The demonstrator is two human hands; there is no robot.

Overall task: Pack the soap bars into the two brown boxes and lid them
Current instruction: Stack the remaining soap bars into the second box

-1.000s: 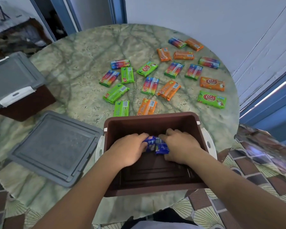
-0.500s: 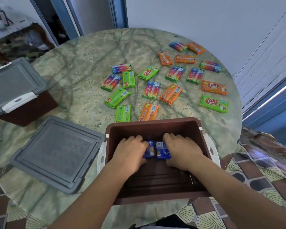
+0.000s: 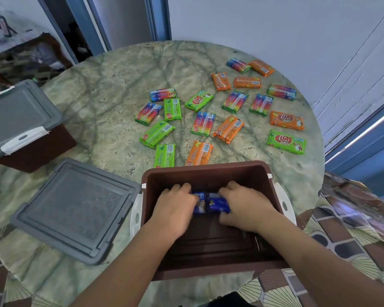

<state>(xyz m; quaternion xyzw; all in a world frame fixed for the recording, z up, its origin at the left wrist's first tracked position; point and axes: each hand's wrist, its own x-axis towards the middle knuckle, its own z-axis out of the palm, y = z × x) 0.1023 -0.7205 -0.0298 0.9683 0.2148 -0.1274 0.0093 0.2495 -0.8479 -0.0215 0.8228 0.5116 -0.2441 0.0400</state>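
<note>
While both hands reach down into the open brown box [image 3: 208, 173] at the near edge of the round table [image 3: 111, 85], each one holds a blue soap bar. The left hand [image 3: 173, 209] has its fingers curled round the left blue soap bar [image 3: 199, 204]. The right hand [image 3: 244, 207] has its fingers curled round the right blue soap bar [image 3: 218, 204]. The two blue bars touch side by side, low inside the box near its far wall. This box has white handles on its sides. A grey lid [image 3: 73, 209] lies flat on the table just left of the box. Farther left, at the table's edge, sits a second brown box [image 3: 38, 149] with its grey lid [image 3: 16, 116] already on top. Behind the open box, many more soap bars [image 3: 200, 124] lie spread out on the table in green, orange and rainbow wrappers. Two of them, one green [image 3: 164, 155] and one orange [image 3: 198, 152], lie right by the far wall of the open box. A patterned cloth [image 3: 341, 240] hangs over the near side of the table.
</note>
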